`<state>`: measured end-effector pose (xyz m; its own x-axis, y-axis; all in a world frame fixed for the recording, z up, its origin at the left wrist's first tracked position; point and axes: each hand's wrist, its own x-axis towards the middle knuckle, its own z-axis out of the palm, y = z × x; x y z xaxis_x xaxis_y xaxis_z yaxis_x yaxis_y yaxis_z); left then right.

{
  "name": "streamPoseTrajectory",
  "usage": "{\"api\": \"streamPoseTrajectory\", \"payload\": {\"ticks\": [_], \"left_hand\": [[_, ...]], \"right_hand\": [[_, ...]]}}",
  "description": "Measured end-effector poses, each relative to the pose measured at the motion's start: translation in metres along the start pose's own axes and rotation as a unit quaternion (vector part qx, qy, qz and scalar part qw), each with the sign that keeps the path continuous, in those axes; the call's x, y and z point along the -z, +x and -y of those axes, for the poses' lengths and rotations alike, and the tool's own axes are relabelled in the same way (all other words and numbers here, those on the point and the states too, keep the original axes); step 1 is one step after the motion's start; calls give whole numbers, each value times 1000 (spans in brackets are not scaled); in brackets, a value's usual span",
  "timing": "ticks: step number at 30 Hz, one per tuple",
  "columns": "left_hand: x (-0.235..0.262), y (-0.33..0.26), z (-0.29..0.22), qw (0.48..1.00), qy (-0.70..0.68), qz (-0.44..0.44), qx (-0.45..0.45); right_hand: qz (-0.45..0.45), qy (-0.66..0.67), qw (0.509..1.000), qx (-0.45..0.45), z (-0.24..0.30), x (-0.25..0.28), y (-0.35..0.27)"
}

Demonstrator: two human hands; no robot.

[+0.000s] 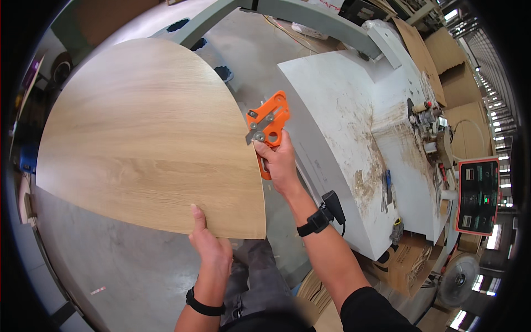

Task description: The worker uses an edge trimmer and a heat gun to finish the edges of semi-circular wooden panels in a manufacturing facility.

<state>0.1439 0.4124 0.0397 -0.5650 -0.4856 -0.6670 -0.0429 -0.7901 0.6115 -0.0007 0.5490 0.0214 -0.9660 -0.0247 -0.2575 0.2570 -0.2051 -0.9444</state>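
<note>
A large wood-grain board (pixel 149 138) with a rounded outline lies flat in front of me. My left hand (pixel 212 244) grips its near edge, the thumb on the top face and the fingers hidden underneath. In my right hand (pixel 280 166) is an orange edge trimmer (pixel 277 108) with a metal blade and screws. The fingers are closed around its handle, and its blade side meets the board's right edge. Whether the blade is cutting cannot be told.
To the right stands a white machine table (pixel 343 105) covered with wood dust. A blue-handled tool (pixel 388 180) lies on it. Beyond are a red-framed control panel (pixel 478 196), a fan (pixel 460 281) and cardboard (pixel 467 110). A grey-green frame bar (pixel 315 25) curves across the far side.
</note>
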Motion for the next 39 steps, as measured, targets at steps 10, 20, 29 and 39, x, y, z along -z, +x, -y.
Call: {"api": "streamPoseTrajectory", "payload": {"ticks": [10,20,29,39], "left_hand": [[-2,1,-1,999,-39,13,3],[-5,4,-2,999,-39,-13,-13],[-5,6,0,998,-47,-44,-11],[-13,7,-9,998,-44,-42,-8]], "right_hand": [[-13,11,1000,-9,-2,3,-19],[-33,62,997,-23,-8,4,-70],[-66,52,995,-47,-19,9,-134],[-179,94,971,-129,-100,15,-296]]}}
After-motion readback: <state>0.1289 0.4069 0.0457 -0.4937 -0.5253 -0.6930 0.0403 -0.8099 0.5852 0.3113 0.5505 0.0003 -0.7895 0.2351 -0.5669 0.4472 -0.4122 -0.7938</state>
